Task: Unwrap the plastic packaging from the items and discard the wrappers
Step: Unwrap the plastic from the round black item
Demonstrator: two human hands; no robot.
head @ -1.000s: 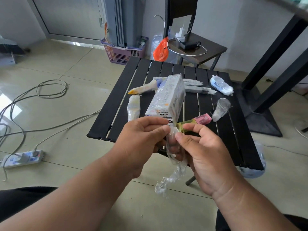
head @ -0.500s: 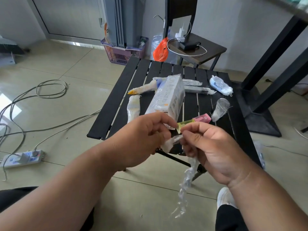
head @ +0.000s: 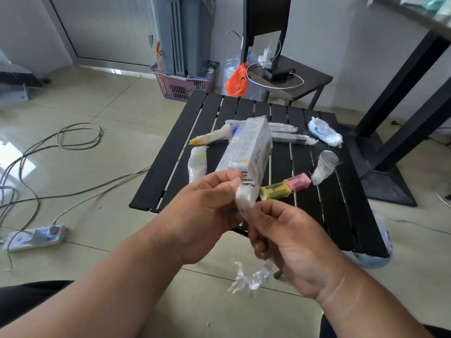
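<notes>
**The wrap could snap or the little thing could drop**

Both hands are up in front of the black table. The left hand pinches a small thing still rolled in clear wrap. The right hand has its fingers curled round the loose tail of wrap, which hangs below it. If the pull is too hard, the thin wrap may tear and leave bits stuck on. If the pinch slips, the thing may fall on the floor
</notes>
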